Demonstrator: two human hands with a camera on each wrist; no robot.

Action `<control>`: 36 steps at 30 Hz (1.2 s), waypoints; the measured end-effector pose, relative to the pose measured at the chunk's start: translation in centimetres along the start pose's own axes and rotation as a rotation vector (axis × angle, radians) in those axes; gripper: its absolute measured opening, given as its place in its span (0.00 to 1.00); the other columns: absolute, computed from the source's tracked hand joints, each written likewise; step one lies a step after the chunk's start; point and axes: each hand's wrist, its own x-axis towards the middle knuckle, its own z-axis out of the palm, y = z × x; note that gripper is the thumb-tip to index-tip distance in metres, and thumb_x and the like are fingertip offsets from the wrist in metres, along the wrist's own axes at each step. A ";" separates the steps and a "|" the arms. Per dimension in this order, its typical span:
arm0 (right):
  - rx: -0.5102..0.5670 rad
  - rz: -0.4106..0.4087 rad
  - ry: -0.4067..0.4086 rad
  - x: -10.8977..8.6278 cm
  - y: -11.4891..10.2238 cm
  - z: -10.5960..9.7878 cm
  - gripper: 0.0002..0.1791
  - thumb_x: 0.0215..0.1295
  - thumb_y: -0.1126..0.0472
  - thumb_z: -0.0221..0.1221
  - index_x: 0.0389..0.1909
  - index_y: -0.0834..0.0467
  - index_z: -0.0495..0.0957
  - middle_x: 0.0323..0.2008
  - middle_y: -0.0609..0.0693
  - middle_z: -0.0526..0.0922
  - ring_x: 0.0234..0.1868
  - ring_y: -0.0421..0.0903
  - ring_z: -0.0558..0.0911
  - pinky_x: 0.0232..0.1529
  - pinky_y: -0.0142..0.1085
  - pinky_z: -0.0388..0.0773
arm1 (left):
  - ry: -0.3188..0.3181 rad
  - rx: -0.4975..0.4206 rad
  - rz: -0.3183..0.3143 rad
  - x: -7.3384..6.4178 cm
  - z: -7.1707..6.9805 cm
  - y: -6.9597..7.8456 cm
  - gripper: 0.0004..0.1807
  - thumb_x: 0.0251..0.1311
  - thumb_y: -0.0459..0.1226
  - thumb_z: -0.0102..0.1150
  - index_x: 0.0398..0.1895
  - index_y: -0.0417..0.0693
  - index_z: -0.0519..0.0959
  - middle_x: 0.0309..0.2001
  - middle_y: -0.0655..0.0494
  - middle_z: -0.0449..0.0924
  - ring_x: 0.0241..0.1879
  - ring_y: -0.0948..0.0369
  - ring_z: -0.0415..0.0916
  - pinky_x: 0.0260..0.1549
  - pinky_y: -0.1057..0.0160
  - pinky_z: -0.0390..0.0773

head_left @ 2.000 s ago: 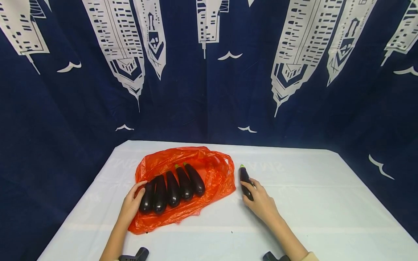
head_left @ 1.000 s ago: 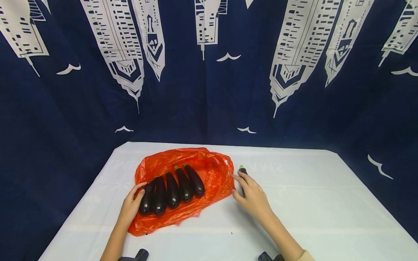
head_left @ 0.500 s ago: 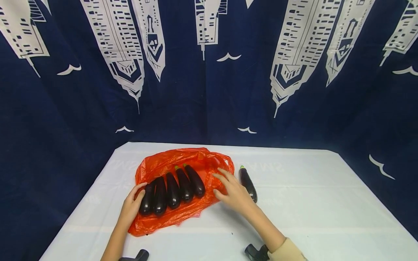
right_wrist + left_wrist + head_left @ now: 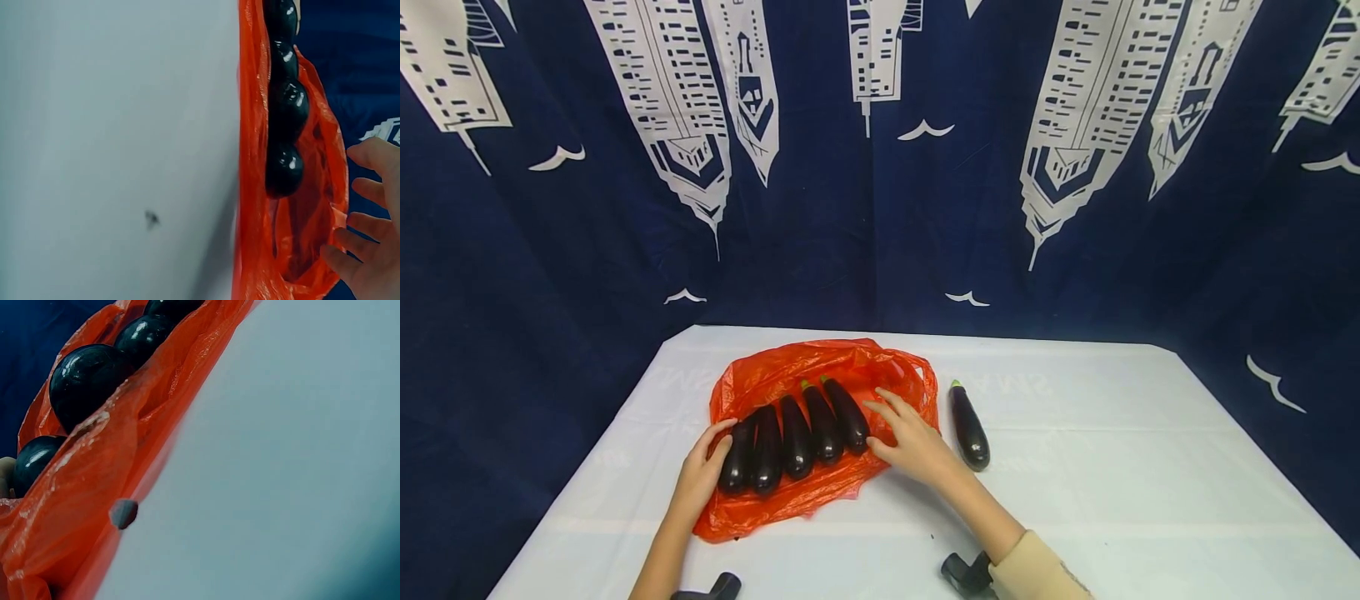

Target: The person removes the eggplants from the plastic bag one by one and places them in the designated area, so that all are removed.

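Several dark purple eggplants lie side by side on a crumpled red plastic bag (image 4: 790, 354). My left hand (image 4: 702, 471) rests at the bag's left edge, its fingers and thumb against the leftmost eggplant (image 4: 737, 458). Over the right part of the bag is my right hand (image 4: 917, 446), fingers spread and holding nothing. Its thumb is close to the rightmost eggplant in the bag (image 4: 847, 415); whether they touch I cannot tell. A lone eggplant (image 4: 970, 429) lies on the table right of the bag. In the right wrist view, the right hand's fingers (image 4: 369, 228) are slightly bent.
A white-covered table (image 4: 1112, 467) carries everything. Behind it hangs a dark blue curtain (image 4: 880, 225) with white buildings and birds. A small dark speck (image 4: 152, 219) lies on the tabletop in front of the bag.
My right hand has let go of the lone eggplant and moved left over the bag, to beside the row's rightmost eggplant. The left hand has stayed in place.
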 end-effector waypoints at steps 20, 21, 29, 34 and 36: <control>0.005 -0.023 -0.131 2.3 -0.3 2.7 0.30 0.58 0.52 0.56 0.63 0.48 0.64 0.68 0.52 0.58 0.65 0.53 0.64 0.58 0.51 0.69 | -0.001 0.001 0.008 -0.1 0.0 0.1 0.24 0.67 0.50 0.39 0.62 0.50 0.63 0.65 0.42 0.60 0.65 0.46 0.55 0.62 0.38 0.51; 0.008 -0.028 -0.132 2.4 -0.3 2.9 0.30 0.58 0.52 0.56 0.63 0.48 0.64 0.68 0.52 0.58 0.65 0.53 0.64 0.59 0.50 0.68 | -0.002 0.000 0.007 -0.1 0.0 0.1 0.24 0.67 0.50 0.39 0.62 0.50 0.63 0.65 0.42 0.60 0.65 0.46 0.55 0.63 0.38 0.51; 0.037 -0.048 -0.137 2.3 0.1 3.9 0.28 0.59 0.53 0.56 0.61 0.49 0.66 0.67 0.53 0.59 0.63 0.53 0.66 0.60 0.49 0.67 | -0.001 -0.002 0.007 -0.2 0.0 0.0 0.24 0.67 0.50 0.39 0.61 0.49 0.64 0.64 0.42 0.60 0.65 0.46 0.55 0.62 0.38 0.51; 0.071 -0.030 -0.138 2.1 0.3 4.1 0.27 0.59 0.53 0.56 0.61 0.49 0.67 0.67 0.52 0.58 0.63 0.53 0.67 0.60 0.49 0.67 | 0.003 -0.005 0.020 -0.2 0.0 0.0 0.24 0.67 0.50 0.39 0.61 0.49 0.64 0.64 0.42 0.61 0.64 0.46 0.55 0.62 0.38 0.51; 0.079 -0.024 -0.135 2.1 0.4 4.2 0.27 0.59 0.53 0.56 0.60 0.49 0.67 0.68 0.52 0.58 0.64 0.53 0.67 0.61 0.49 0.66 | 0.004 -0.007 0.024 -0.1 0.0 -0.1 0.24 0.67 0.50 0.39 0.61 0.49 0.64 0.64 0.42 0.61 0.64 0.46 0.55 0.62 0.38 0.51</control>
